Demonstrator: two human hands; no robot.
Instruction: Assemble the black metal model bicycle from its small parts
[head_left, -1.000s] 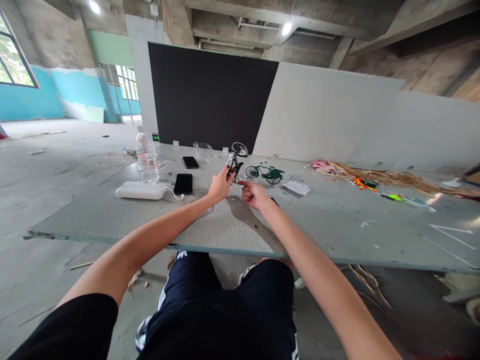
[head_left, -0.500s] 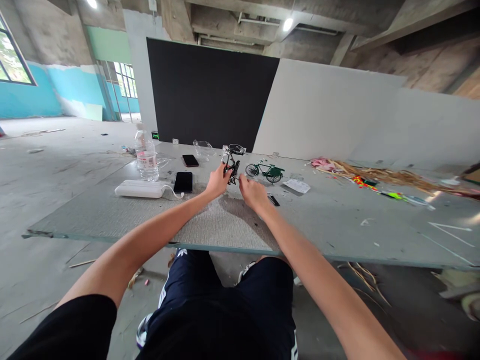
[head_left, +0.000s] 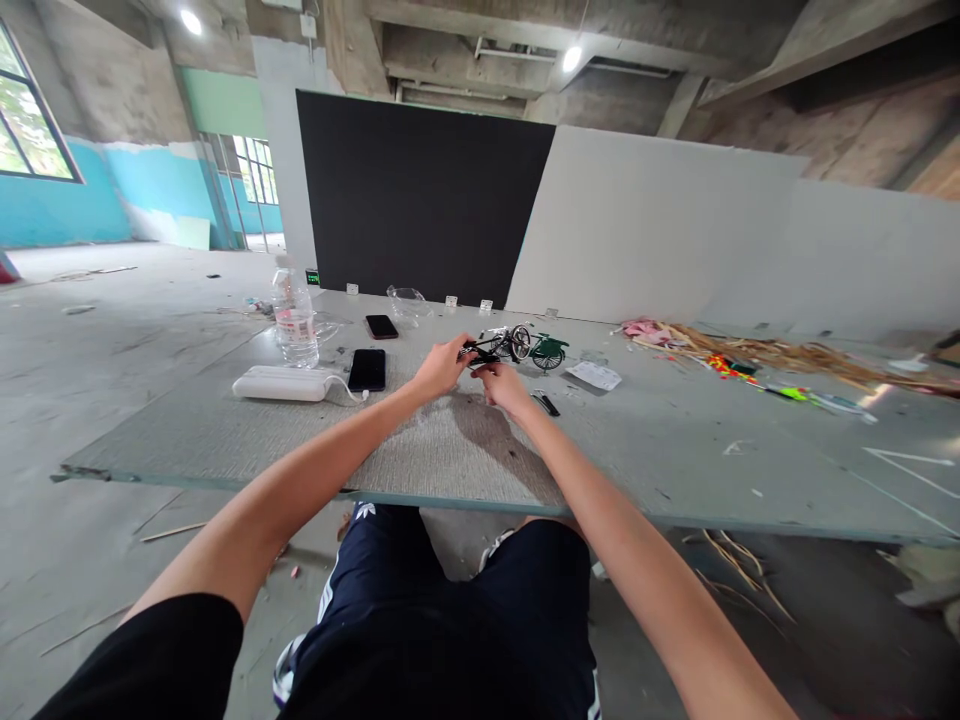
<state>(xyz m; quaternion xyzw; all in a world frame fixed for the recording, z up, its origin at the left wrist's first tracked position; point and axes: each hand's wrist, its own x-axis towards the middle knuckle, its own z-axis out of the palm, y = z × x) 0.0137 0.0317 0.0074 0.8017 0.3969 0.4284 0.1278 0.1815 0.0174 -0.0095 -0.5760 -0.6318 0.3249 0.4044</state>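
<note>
A small black model bicycle (head_left: 519, 343) is tilted over on its side above the table, its wheel pointing right. My left hand (head_left: 444, 366) is closed on its left end. Curled at its near side, my right hand (head_left: 504, 386) has its fingertips pinched on the lower part of the same bicycle; the exact part is too small to make out. Just behind and to the right stands a green model bicycle (head_left: 549, 351), its front partly hidden by the black one. A small dark object (head_left: 550, 405) lies by my right wrist.
On the left of the grey table (head_left: 300, 445) are a water bottle (head_left: 295, 318), a white power strip (head_left: 279, 383) with a cable, and two phones, one nearer (head_left: 367, 370). A paper slip (head_left: 594, 375) lies right of the bicycles. Dried stalks (head_left: 765, 352) are at far right.
The black model bicycle has swung from upright to lying over toward the right, now overlapping the green one. My right hand has come in closer to my left and lower on the bicycle.
</note>
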